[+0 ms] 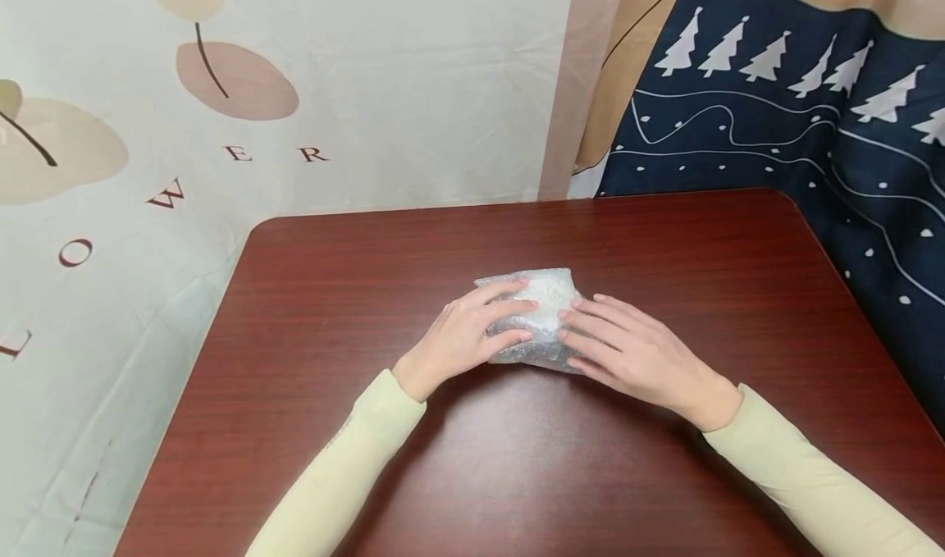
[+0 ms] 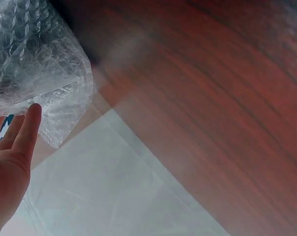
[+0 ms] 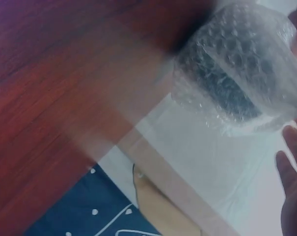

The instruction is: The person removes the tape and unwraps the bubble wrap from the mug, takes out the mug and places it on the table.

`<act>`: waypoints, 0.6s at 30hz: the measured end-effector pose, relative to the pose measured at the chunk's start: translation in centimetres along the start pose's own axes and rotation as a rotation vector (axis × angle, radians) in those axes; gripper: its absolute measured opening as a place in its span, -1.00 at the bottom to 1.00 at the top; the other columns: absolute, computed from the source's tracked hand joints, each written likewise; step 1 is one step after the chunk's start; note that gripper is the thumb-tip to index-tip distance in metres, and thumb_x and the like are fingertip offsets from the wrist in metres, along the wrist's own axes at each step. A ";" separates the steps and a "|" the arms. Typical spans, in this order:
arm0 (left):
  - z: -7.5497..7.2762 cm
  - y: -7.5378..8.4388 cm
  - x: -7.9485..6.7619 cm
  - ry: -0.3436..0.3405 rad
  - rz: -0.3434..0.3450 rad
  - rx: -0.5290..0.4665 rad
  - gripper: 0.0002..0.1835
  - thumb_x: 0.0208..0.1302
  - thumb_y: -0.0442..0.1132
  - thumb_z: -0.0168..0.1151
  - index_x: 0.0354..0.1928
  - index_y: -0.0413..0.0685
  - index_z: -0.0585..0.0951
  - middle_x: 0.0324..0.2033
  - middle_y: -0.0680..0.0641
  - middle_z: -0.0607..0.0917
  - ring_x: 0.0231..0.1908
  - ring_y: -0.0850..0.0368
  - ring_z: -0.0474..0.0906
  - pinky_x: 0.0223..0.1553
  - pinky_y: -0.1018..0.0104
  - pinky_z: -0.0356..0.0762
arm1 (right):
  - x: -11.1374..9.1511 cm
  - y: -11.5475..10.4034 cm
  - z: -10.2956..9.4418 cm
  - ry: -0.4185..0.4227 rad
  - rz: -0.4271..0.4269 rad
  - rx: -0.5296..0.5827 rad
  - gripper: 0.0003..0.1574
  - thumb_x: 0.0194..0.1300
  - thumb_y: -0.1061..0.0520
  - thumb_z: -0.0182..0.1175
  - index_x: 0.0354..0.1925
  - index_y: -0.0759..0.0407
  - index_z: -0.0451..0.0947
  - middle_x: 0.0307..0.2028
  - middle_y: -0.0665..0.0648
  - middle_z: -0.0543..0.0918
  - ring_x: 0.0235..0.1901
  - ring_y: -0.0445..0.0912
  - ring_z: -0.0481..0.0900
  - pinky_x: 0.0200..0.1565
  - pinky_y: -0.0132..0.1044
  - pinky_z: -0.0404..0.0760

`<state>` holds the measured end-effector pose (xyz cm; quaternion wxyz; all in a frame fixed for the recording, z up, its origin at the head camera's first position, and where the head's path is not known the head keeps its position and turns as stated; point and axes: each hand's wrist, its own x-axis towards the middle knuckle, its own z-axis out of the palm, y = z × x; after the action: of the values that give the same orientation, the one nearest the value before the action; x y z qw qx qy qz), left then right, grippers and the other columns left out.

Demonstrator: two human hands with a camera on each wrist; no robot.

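Note:
A bubble-wrap package lies on the table between both hands in the head view. Its wrap is clear, with something pale inside towards the top and a darker part seen through the wrap in the right wrist view. My left hand rests on its left side, fingers spread and fairly straight across the top. From the right, my right hand touches the other side with extended fingers. In the left wrist view, my fingertips meet a folded edge of the bubble wrap. What the wrap encloses cannot be made out.
The dark red wooden table has rounded far corners. Behind and left of it hangs a pale cloth with leaf shapes and letters. A navy cloth with white trees hangs at the back right.

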<state>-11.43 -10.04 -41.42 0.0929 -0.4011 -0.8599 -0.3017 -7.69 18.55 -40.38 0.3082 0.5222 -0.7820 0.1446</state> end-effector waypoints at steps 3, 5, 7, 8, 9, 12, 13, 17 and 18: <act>-0.1 0.1 0.0 -0.007 -0.012 -0.007 -0.58 0.34 0.03 0.43 0.17 0.11 0.73 0.32 0.01 0.58 0.28 0.12 0.54 0.12 0.17 0.64 | 0.1 -0.3 0.1 -0.042 -0.081 -0.017 -0.57 0.68 0.09 -0.05 0.15 0.26 0.67 0.17 0.24 0.69 0.20 0.13 0.62 0.23 0.09 0.58; -0.1 0.1 0.0 -0.014 -0.022 -0.015 -0.58 0.34 0.03 0.43 0.18 0.11 0.73 0.33 0.01 0.58 0.28 0.12 0.54 0.12 0.17 0.64 | 0.1 -0.5 0.2 -0.107 -0.103 -0.020 -0.54 0.71 0.15 -0.17 0.17 0.24 0.65 0.20 0.23 0.66 0.25 0.12 0.58 0.25 0.06 0.57; -0.1 0.1 0.0 -0.024 -0.031 -0.023 -0.58 0.35 0.04 0.42 0.19 0.11 0.73 0.34 0.02 0.57 0.28 0.13 0.54 0.11 0.17 0.64 | 0.0 -0.6 0.3 -0.165 -0.118 -0.033 -0.47 0.73 0.21 -0.29 0.18 0.22 0.64 0.22 0.23 0.64 0.28 0.13 0.55 0.28 0.04 0.55; -0.2 0.1 0.0 -0.029 -0.036 -0.027 -0.58 0.36 0.04 0.42 0.19 0.11 0.73 0.34 0.02 0.57 0.27 0.13 0.54 0.10 0.18 0.65 | 0.0 -0.6 0.3 -0.184 -0.124 -0.036 -0.44 0.72 0.23 -0.33 0.18 0.21 0.64 0.23 0.24 0.63 0.29 0.13 0.54 0.28 0.03 0.55; -0.2 0.1 0.0 -0.033 -0.039 -0.030 -0.58 0.36 0.04 0.41 0.19 0.11 0.73 0.34 0.02 0.56 0.26 0.13 0.55 0.09 0.19 0.65 | 0.0 -0.6 0.3 -0.198 -0.129 -0.039 -0.42 0.72 0.26 -0.36 0.17 0.21 0.64 0.23 0.25 0.63 0.29 0.14 0.54 0.28 0.02 0.55; -0.2 0.1 0.0 -0.040 -0.048 -0.038 -0.59 0.37 0.04 0.41 0.19 0.12 0.73 0.35 0.03 0.56 0.23 0.14 0.57 0.06 0.20 0.66 | 0.1 -0.5 0.5 -0.206 -0.147 -0.052 -0.39 0.70 0.30 -0.38 0.14 0.22 0.65 0.22 0.25 0.63 0.28 0.15 0.55 0.24 -0.02 0.59; -0.2 0.1 0.0 -0.041 -0.050 -0.041 -0.59 0.37 0.04 0.41 0.19 0.12 0.73 0.35 0.03 0.56 0.21 0.14 0.59 0.04 0.21 0.67 | 0.1 -0.4 0.6 -0.202 -0.153 -0.055 -0.40 0.70 0.31 -0.37 0.12 0.22 0.66 0.22 0.25 0.63 0.27 0.15 0.55 0.22 -0.04 0.61; -0.3 0.1 0.1 -0.043 -0.058 -0.052 -0.59 0.37 0.05 0.41 0.19 0.12 0.73 0.35 0.04 0.56 0.14 0.15 0.63 -0.01 0.22 0.67 | 0.5 -0.3 0.9 -0.162 -0.182 -0.061 -0.46 0.68 0.34 -0.29 0.05 0.24 0.68 0.17 0.26 0.65 0.22 0.15 0.58 0.17 -0.07 0.65; -0.3 0.1 0.1 -0.045 -0.061 -0.055 -0.59 0.37 0.05 0.41 0.18 0.12 0.73 0.35 0.05 0.56 0.11 0.15 0.65 -0.02 0.22 0.67 | 0.6 -0.3 1.0 -0.151 -0.188 -0.063 -0.47 0.67 0.35 -0.27 0.03 0.24 0.69 0.16 0.27 0.65 0.21 0.16 0.59 0.17 -0.07 0.65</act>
<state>-11.45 -10.14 -41.15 0.0533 -0.3837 -0.8650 -0.3188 -7.94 17.50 -40.80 0.2768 0.5927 -0.7547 0.0506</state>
